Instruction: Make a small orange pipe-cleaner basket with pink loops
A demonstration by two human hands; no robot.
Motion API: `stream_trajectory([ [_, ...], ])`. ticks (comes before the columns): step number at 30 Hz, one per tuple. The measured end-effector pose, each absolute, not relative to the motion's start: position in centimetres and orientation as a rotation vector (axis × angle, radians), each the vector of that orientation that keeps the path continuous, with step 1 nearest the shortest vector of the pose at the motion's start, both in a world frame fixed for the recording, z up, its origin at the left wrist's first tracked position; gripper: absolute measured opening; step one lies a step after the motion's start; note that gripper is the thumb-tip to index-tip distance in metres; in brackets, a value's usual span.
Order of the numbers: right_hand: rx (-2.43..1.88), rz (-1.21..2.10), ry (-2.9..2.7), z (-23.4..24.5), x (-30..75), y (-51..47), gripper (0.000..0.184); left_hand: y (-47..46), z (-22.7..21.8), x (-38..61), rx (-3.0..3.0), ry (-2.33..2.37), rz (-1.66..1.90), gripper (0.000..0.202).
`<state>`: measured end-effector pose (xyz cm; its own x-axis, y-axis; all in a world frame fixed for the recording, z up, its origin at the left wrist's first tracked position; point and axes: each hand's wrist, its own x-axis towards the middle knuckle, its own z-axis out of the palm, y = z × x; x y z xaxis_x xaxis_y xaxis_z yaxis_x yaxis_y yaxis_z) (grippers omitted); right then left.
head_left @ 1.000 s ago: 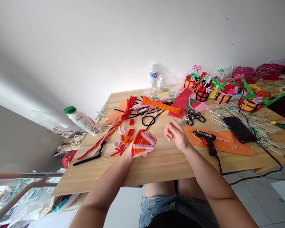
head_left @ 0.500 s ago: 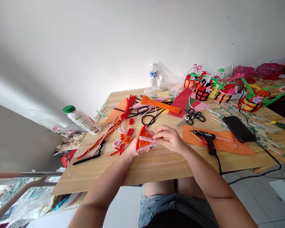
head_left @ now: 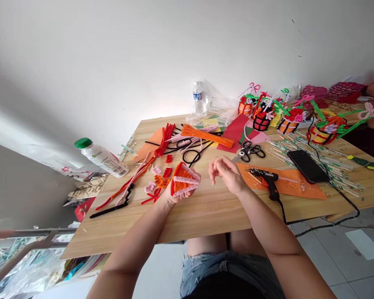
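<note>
Starting at the left edge of the surface [head_left: 205,216], a green-capped bottle [head_left: 101,157] lies on its side. Just past it, long pipe cleaners [head_left: 134,182] in red, pink and black fan out beside a scatter of small curled bits [head_left: 160,178]. Next comes the left hand [head_left: 174,195], lifted a little off the wood, its fingers closed around the orange woven piece [head_left: 181,185]. The piece is roughly triangular, with pink strands [head_left: 187,179] laid across its face. The work in hand looks like dressing that orange face with pink. It would likely go best with the left grip kept firm from behind so the face stays flat. Each strand should sit snug and parallel to its neighbour before its end is fixed. Just to the right, clear of the piece, the right hand [head_left: 226,176] hovers with its fingers half curled and the thumb and forefinger tips drawn close. I cannot tell whether they pinch something thin. Farther right, black-handled scissors [head_left: 251,150] lie near a bundle of orange stems [head_left: 205,136]. A glue gun [head_left: 266,180] rests on an orange sheet [head_left: 299,189], close enough to reach without setting the piece down. A dark phone [head_left: 308,166] lies beyond it, and decorated baskets [head_left: 324,131] stand along the back right.
</note>
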<state>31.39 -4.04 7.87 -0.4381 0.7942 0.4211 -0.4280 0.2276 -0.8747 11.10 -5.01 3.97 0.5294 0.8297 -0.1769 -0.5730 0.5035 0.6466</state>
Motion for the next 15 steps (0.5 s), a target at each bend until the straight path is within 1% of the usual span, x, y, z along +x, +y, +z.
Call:
stream_trajectory([
  [4,-0.534,1.285,-1.679,7.5,30.6,-4.5,0.024,-5.1,3.3,10.9,0.592,0.545,0.913,0.027],
  [9,-0.555,1.094,-1.758,6.9,30.0,-4.5,0.021,-5.1,3.1,10.8,0.617,0.568,0.922,0.026],
  [11,-0.585,1.143,-1.749,6.9,30.2,-4.4,0.024,-5.1,3.3,10.8,0.6,0.58,0.919,0.025],
  [15,-0.491,1.41,-1.58,7.4,30.8,-4.2,0.028,-5.1,3.6,11.0,0.559,0.62,0.968,0.027],
])
